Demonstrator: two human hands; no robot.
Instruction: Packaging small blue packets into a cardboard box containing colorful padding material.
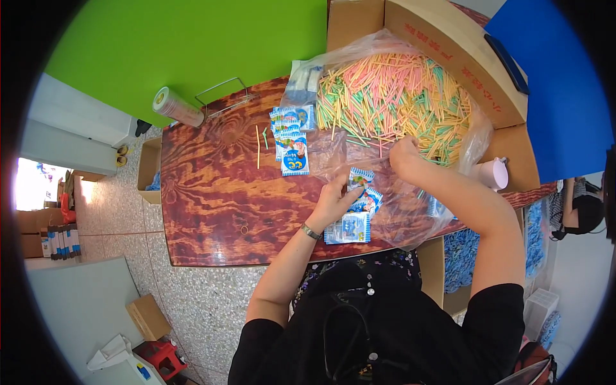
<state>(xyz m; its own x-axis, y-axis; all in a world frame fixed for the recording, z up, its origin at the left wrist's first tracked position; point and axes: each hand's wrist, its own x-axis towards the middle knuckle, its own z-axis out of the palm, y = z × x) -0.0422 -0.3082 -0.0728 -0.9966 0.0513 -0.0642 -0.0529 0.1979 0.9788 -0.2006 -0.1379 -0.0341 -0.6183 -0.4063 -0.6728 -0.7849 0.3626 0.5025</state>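
My left hand [333, 204] is closed on a small blue-and-white packet [361, 177], its thumb across the front. Just below it, more of these packets [351, 228] lie in an overlapping heap near the table's front edge. My right hand [405, 158] is at the near edge of a big pile of thin pink, yellow and green sticks [398, 90]. Its fingers are bunched together and point into the sticks; whatever they pinch is too small to make out. The pile rests on a clear plastic sheet or bag [475, 138] spread over the table.
A row of packets [295, 154] and a few loose sticks [258, 147] lie on the wood-patterned table [212, 212]. A cylindrical tub [178, 107] stands at the far left beside a wire stand [224, 96]. Cardboard [449, 51] walls the pile; a pink cup [493, 174] sits right.
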